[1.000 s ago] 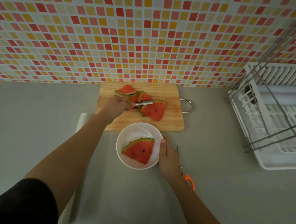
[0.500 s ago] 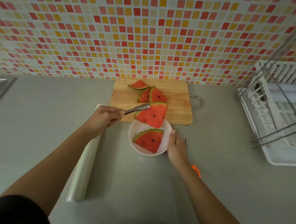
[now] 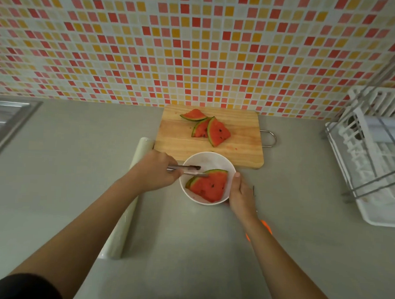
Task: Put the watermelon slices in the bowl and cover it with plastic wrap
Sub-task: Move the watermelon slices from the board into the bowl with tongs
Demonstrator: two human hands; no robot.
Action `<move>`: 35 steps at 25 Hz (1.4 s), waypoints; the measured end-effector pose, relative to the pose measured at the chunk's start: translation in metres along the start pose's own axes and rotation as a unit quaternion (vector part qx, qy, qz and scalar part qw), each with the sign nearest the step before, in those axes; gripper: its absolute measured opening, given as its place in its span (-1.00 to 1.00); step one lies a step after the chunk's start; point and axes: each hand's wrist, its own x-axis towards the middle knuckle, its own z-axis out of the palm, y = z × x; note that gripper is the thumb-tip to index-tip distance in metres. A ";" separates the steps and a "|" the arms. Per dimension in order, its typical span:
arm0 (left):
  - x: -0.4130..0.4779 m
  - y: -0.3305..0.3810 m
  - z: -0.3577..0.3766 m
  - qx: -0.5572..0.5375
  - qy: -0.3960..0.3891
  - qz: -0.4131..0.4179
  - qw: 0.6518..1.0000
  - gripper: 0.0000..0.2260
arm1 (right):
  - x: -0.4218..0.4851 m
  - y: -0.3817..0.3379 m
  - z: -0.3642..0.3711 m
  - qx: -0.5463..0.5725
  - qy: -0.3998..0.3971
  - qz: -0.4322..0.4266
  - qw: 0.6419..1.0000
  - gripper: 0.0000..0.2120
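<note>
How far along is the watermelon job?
Done: two slices look stacked in the bowl. In hand: the left hand grips tongs at the top slice; the right hand steadies the bowl's rim. Left: three slices on the cutting board, then the cover; the plastic wrap roll lies unused on the counter, bowl uncovered.

Left of the bowl [image 3: 208, 156], the left hand [image 3: 154, 173] covers the handle end of the tongs [image 3: 191, 169], and its forearm hides the middle of the plastic wrap roll [image 3: 118, 236]. Inside the bowl, the lower watermelon slice [image 3: 188, 182] shows only its rind edge under the upper slice [image 3: 213, 186]. On the bowl's right side, the right hand [image 3: 241, 195] has its fingers out of sight, and its wrist covers most of an orange-handled tool [image 3: 267, 227]. Far left of the bowl a sink [image 3: 3, 116], and far right a dish rack [image 3: 373, 181], are cut off by the picture's edges.
</note>
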 end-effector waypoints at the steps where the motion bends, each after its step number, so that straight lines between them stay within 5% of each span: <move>1: 0.005 0.000 -0.006 -0.027 0.024 -0.001 0.999 -0.78 | 0.000 0.001 0.000 0.003 0.000 -0.002 1.000 -0.60; 4: 0.039 -0.005 -0.013 -0.164 0.056 -0.115 0.978 -0.75 | 0.000 0.001 0.000 0.013 -0.003 -0.002 1.000 -0.58; 7: 0.075 -0.008 0.005 -0.309 0.016 -0.250 0.917 -0.76 | -0.001 0.001 -0.001 0.013 0.000 0.005 1.000 -0.61; 11: 0.089 -0.012 0.025 -0.393 -0.018 -0.282 0.875 -0.76 | -0.008 0.001 0.004 0.015 -0.014 0.000 1.000 -0.66; 15: 0.087 -0.021 0.015 -0.404 0.009 -0.282 0.870 -0.79 | -0.007 -0.003 0.009 0.016 -0.019 -0.008 1.000 -0.62; 19: 0.065 -0.037 -0.024 -0.397 -0.006 -0.190 0.898 -0.85 | -0.010 -0.010 0.007 0.011 -0.013 -0.004 1.000 -0.59; 23: 0.062 -0.048 -0.056 -0.284 -0.182 -0.089 0.937 -0.81 | -0.006 -0.007 0.003 0.026 0.007 0.017 1.000 -0.59; 27: 0.067 -0.019 -0.044 -0.147 -0.271 -0.063 0.949 -0.83 | -0.002 0.002 0.003 0.045 0.020 0.043 0.998 -0.53; 35: 0.082 -0.003 -0.074 0.019 -0.259 -0.078 0.963 -0.75 | -0.002 0.001 0.001 0.044 0.008 0.024 0.999 -0.48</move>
